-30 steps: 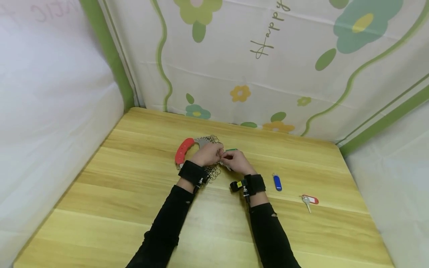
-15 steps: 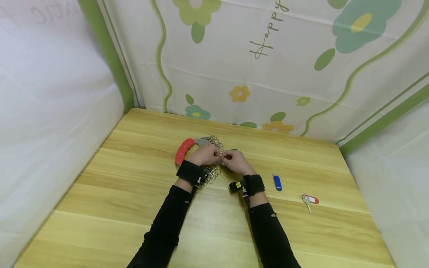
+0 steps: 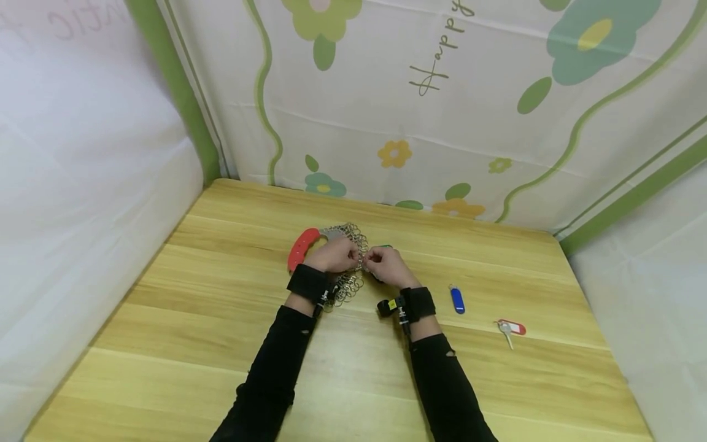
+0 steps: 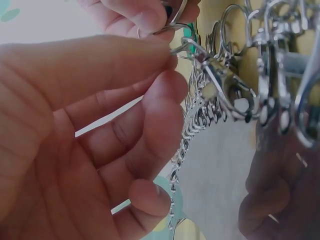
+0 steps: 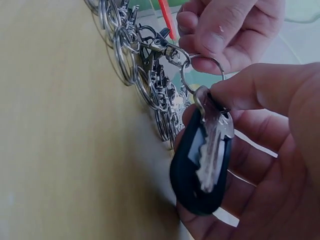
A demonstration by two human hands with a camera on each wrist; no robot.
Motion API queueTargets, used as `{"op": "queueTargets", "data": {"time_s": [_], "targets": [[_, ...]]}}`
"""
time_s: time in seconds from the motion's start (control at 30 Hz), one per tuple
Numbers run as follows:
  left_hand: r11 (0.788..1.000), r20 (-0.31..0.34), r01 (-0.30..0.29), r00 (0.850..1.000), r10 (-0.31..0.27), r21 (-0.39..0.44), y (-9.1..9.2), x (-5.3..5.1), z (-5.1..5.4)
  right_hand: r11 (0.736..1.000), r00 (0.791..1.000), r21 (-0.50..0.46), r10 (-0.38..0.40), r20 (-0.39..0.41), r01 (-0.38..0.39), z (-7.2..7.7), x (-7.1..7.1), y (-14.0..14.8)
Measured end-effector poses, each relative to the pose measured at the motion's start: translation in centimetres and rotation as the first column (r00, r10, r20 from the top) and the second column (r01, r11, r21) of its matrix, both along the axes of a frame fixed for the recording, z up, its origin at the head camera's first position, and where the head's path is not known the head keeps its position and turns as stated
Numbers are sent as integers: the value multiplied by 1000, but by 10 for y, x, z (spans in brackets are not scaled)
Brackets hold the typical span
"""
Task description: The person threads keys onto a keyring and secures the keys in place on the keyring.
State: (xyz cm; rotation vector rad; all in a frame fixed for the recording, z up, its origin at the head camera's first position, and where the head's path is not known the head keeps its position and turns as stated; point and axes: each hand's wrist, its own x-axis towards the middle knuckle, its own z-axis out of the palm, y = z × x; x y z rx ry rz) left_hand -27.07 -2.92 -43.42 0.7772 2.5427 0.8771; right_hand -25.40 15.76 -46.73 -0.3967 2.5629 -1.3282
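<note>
My left hand (image 3: pixel 337 255) pinches a metal split ring (image 4: pixel 180 49) between thumb and forefinger, beside a swivel clasp (image 4: pixel 225 82). My right hand (image 3: pixel 388 265) faces it and pinches the same ring low down, by the head of a silver key (image 5: pixel 212 145). Along with the key hangs a dark key tag (image 5: pixel 192 200). The clasp belongs to a large key holder with a red grip (image 3: pixel 302 250), a grey metal plate (image 4: pixel 215 170) and many clasps and rings (image 3: pixel 348 288). Behind the right hand, a green tag (image 3: pixel 385 247) is mostly hidden.
To the right on the wooden table (image 3: pixel 221 344) lie a blue key tag (image 3: pixel 456 300) and a red key tag (image 3: pixel 515 327) with a key (image 3: pixel 505 334). A floral cloth (image 3: pixel 342 123) stands behind the table; white cloth walls flank it.
My left hand has shifted slightly left, widening the gap between the hands and showing more of the rings. The right hand has barely moved; below it the dark tag now shows.
</note>
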Motion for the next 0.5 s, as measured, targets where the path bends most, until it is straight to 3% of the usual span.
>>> {"op": "queueTargets", "data": {"time_s": [0.2, 0.37, 0.5], "targets": [[1000, 11, -15, 1000, 15, -16, 0, 1, 2, 1000, 999, 21, 11, -41, -10, -2, -2, 0], [999, 63, -36, 997, 35, 15, 0, 1, 4, 999, 997, 38, 18, -69, -15, -1, -2, -1], [1000, 46, -29, 999, 29, 4, 0, 0, 3, 999, 996, 35, 25, -81, -22, 1, 0, -2]]}}
